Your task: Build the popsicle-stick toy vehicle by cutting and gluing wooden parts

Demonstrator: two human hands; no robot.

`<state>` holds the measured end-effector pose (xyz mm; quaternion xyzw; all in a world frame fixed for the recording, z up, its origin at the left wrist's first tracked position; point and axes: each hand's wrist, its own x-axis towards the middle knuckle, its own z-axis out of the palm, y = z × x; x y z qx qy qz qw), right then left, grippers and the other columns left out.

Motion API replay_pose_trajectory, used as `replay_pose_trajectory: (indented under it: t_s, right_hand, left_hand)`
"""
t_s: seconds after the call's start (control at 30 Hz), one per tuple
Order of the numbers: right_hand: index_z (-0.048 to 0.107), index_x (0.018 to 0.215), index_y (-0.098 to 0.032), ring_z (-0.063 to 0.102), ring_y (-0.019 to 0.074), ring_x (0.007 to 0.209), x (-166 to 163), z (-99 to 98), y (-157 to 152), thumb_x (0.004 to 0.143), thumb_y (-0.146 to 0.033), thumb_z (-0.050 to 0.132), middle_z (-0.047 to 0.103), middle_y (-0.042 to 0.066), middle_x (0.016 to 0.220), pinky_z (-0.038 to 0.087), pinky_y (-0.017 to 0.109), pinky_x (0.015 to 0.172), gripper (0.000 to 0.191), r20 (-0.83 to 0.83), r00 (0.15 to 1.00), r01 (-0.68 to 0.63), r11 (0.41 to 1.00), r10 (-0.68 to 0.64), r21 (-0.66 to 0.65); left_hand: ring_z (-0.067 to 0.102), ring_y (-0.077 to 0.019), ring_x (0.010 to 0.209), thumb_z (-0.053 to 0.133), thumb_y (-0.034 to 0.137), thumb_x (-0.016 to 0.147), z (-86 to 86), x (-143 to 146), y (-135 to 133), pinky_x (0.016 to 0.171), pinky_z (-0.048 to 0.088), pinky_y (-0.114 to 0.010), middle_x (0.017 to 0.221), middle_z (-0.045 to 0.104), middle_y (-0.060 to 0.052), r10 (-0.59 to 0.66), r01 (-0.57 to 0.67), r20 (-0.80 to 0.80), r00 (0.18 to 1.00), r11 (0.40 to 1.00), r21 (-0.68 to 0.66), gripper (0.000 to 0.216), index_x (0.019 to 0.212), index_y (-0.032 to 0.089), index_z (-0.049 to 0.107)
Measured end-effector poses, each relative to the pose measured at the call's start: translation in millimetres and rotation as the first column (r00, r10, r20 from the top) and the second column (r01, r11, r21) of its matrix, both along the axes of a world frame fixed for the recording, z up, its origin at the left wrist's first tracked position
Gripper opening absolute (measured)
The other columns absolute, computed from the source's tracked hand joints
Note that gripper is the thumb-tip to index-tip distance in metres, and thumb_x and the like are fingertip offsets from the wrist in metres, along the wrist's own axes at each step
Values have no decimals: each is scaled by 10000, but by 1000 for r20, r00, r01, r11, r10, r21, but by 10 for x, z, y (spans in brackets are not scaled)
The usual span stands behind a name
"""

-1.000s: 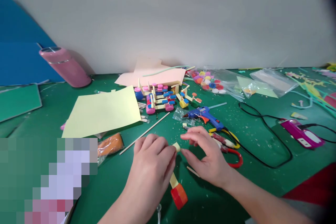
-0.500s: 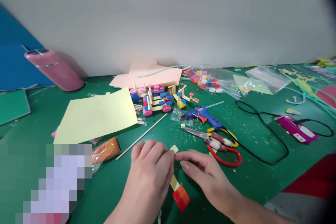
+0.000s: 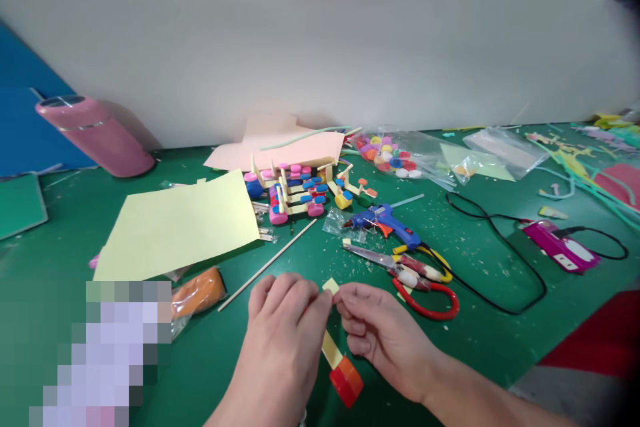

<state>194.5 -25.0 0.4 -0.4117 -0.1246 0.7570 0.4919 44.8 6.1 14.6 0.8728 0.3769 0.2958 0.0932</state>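
1. Head view, the hold: the left hand [image 3: 283, 340] curls over the pale yellow strip [image 3: 332, 351], its fingers closed on the strip's middle, so that both ends stick out. This probably steadies the strip and leaves the upper end within the other hand's reach.
2. The strip lies between the two hands, slanting; the red-and-orange piece [image 3: 346, 380] is at its lower end, towards the person, seemingly joined to it.
3. The right hand [image 3: 385, 340] has thumb and forefinger drawn together at the strip's upper edge, perhaps for fine handling. Whether they grip anything cannot be told.
4. The scissors [image 3: 394, 264] and the glue gun [image 3: 390, 217] lie on the table [image 3: 480, 360] beyond the right hand, probably kept near for easy picking up. The thin stick [image 3: 267, 265] lies beyond the left hand.
5. Hidden: the left hand covers the strip's middle and its own fingertips. Pixelation blots out the lower left corner, beside the bagged orange item [image 3: 203, 290]. Both forearms are cut off by the frame. Where the small models [image 3: 300, 193] crowd together, their number is hard to make out.
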Motion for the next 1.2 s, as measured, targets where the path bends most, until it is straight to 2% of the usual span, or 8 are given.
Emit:
replay_pose_trajectory:
  t_s: [0.1,0.27,0.43,0.7,1.0,1.07,1.2]
  right_hand:
    - [567,673,-138,265,38,482,-49,-34,23,662,-245,739,374,-61,567,154,157,409,203,-50,998,34,999,-34,-1]
    - [566,724,-154,253,35,466,-120,-87,51,651,-249,756,381,-76,530,150,155,407,225,-60,996,66,997,-64,38]
    - [561,737,-159,253,34,469,-160,-132,62,637,-256,768,405,-73,552,155,158,410,250,-103,992,76,994,-68,79]
    - [515,757,-198,298,35,473,-229,-180,52,623,-257,776,418,-83,577,167,157,421,300,-189,980,75,995,-62,68]
    - [560,784,-188,264,52,486,-166,-202,43,644,-278,753,399,-73,581,176,184,442,254,-92,995,42,983,-26,178]
    - [584,787,-176,253,54,485,-131,-202,39,659,-286,736,395,-69,578,177,192,440,228,-21,999,41,974,-37,222]
    - [601,775,-169,275,57,481,-30,-204,42,700,-317,692,419,-60,583,190,201,442,190,222,971,22,957,-90,289]
  left_hand:
    - [497,-186,767,426,114,837,-4,3,1,753,337,-371,741,608,-25,2,-3,12,1000,1000,11,205,834,196,614]
    - [503,-189,769,406,130,846,10,3,-2,752,336,-373,735,613,-25,3,-3,8,1000,1000,-1,219,798,197,609]
    - [503,-195,796,430,121,838,0,-17,-3,775,333,-383,774,631,-26,11,-11,26,1000,1000,27,206,841,210,615]
    - [491,-194,785,411,125,844,20,-18,5,762,339,-380,762,617,-32,19,-20,15,1000,999,49,213,828,190,613]
    - [494,-191,750,450,143,825,40,-1,6,749,337,-379,731,609,-23,43,-42,-19,999,998,50,175,822,207,613]
    - [488,-193,752,454,136,818,41,-4,7,745,337,-379,735,603,-25,37,-35,-43,998,999,38,172,832,203,612]
    - [484,-191,768,459,113,811,41,-6,7,754,334,-379,748,599,-26,34,-32,-51,998,999,34,175,844,197,609]
